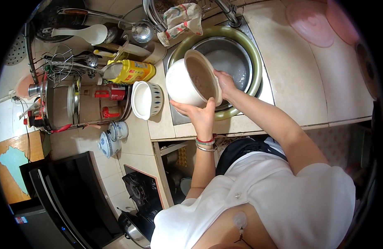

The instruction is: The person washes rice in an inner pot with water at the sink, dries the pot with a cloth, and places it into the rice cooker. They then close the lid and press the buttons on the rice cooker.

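A white bowl (178,83) with a beige rim is tilted over the sink, its opening facing right; brownish cloudy liquid shows inside. My left hand (201,117), with bracelets at the wrist, grips its near side, thumb on the rim and fingers against the outer wall. On the right, my right hand (226,86) holds the rim, its fingertips partly hidden. Behind and beneath the bowl sits a metal basin (244,58) with cloudy water, inside a larger olive-green basin (256,62).
Left of the sink stand a white patterned container (146,100), a yellow bottle (135,71) and a rack of bottles (117,92). A patterned cloth (181,20) hangs near the faucet (229,12). Pink lids (309,23) lie at the upper right. A gas stove (141,189) is at lower left.
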A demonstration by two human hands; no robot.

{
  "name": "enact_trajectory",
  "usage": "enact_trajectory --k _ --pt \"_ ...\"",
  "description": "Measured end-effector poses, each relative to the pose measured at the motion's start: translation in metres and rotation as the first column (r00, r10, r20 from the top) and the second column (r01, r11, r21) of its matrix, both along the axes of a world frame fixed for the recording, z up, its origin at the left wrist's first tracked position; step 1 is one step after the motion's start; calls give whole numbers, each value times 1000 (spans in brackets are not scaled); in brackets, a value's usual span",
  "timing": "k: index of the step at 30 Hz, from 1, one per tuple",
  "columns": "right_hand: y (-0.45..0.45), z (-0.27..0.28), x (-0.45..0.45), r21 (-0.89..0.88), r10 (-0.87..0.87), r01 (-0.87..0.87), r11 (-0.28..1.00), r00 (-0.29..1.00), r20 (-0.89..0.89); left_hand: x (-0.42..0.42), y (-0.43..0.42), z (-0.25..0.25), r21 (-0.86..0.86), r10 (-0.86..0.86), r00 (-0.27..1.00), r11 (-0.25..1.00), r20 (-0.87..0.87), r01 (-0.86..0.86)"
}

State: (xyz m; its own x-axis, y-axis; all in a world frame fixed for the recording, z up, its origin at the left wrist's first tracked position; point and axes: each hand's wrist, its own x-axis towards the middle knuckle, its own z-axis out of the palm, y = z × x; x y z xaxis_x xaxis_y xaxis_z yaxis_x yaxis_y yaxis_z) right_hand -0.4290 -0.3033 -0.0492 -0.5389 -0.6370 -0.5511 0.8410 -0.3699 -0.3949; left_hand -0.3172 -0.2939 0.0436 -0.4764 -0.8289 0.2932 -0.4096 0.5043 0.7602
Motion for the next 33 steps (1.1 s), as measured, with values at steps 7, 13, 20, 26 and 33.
enact_trajectory --k 7,13,20,26,33 --pt "-3 -6 0 26 25 -24 999 999 -25 -2 3 3 16 7 1000 1000 -12 -7" --pt "-4 -10 0 38 29 -26 999 998 -59 -2 2 1 -1 21 999 1000 28 -21" --pt "-5 -9 2 59 6 -2 998 998 -66 -3 2 1 -24 22 999 999 45 -21" --pt "-6 -11 2 50 5 -3 999 999 -42 -3 3 1 -37 28 997 999 70 -26" --pt "-8 -13 4 70 -65 71 995 994 -85 -6 4 2 -56 15 998 998 67 -11"
